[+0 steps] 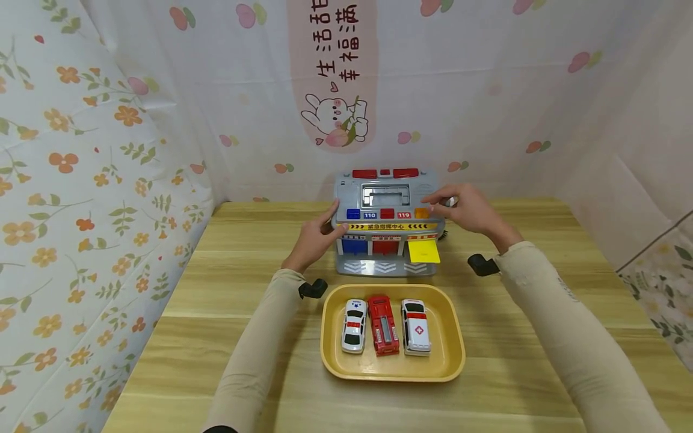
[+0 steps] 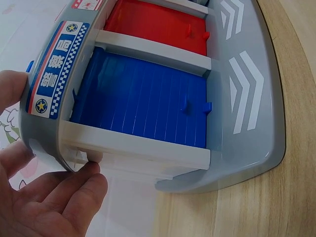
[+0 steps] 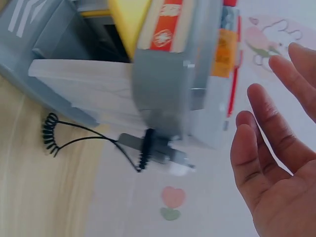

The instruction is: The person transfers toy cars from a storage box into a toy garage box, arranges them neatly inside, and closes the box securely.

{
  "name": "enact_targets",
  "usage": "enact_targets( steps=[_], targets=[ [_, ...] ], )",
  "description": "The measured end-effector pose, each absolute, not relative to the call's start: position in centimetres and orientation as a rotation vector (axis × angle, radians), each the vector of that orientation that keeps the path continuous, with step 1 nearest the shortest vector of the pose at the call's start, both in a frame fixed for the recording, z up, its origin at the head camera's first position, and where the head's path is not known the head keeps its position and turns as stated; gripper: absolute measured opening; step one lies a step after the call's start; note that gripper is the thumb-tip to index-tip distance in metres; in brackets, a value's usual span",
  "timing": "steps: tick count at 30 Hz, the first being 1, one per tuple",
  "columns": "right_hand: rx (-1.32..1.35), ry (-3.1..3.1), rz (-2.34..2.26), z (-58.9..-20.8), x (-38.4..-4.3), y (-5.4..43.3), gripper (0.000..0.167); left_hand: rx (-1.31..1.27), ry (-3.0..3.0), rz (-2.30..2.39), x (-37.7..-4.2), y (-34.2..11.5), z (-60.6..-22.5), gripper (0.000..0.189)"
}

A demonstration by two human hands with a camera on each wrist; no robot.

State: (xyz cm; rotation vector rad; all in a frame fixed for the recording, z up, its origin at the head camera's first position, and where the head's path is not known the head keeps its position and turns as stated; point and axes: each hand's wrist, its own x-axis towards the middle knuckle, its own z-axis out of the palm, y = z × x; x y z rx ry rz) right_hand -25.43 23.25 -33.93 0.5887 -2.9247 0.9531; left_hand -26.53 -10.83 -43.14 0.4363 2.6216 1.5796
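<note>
A grey toy garage stands at the back of the table, with a blue door, a red door and a yellow door that is raised outward. My left hand grips its left upper edge, with fingers on the roof and others beneath the side. My right hand hovers by the roof's right end, near the orange button. In the right wrist view its fingers are loosely bent, apart from the garage, and hold nothing.
In front of the garage lies a yellow tray with a white police car, a red fire truck and a white ambulance. A black coiled cord hangs at the garage's right side. Patterned cloth stands behind.
</note>
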Motion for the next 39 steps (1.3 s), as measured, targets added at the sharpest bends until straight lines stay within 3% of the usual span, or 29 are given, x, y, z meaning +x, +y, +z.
enact_targets(
  steps=[10,17,39],
  targets=[
    [0.705,-2.883,0.962,-32.4,-23.9,23.3,0.025,0.420,2.611,1.589,-26.5,-11.4,-43.1,0.069],
    [0.711,-2.914,0.989,-32.4,-22.9,23.3,0.034,0.428,2.629,1.575,-26.6,-11.4,-43.1,0.068],
    [0.922,-2.973,1.104,-35.8,-19.5,23.0,0.043,0.454,2.607,1.609,-26.6,-11.0,-43.3,0.068]
  ],
)
